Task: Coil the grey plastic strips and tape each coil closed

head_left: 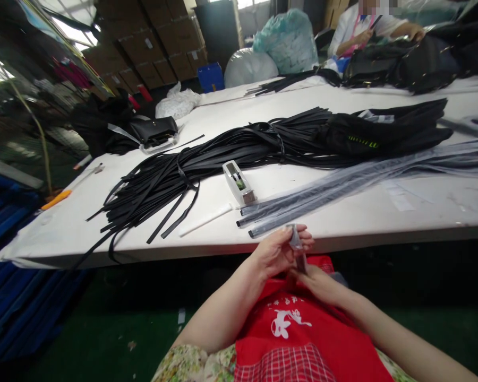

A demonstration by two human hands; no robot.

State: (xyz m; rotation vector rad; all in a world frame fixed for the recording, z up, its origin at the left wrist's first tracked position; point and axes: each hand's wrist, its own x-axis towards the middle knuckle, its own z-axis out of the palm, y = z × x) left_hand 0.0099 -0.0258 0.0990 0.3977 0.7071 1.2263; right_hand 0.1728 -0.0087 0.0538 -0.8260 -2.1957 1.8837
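Observation:
My left hand (274, 251) is at the table's front edge, its fingers closed round the end of a dark strap in clear plastic wrap (300, 261). Just below it, my right hand (322, 285) grips the same strap lower down, in front of the red apron; its fingertips are partly hidden. On the table beyond lie several plastic-wrapped straps (322, 193), their dark ends pointing left. A white tape dispenser (237, 182) stands close behind those ends. A thin white rod (206, 219) lies to its left.
A large bundle of black straps (223, 146) stretches across the white table (219, 237), some hanging over its front edge. A black bag (155, 131) sits at the left. An orange-handled tool (56, 199) lies at the left corner. Across the table, a person (354, 34) handles black bags.

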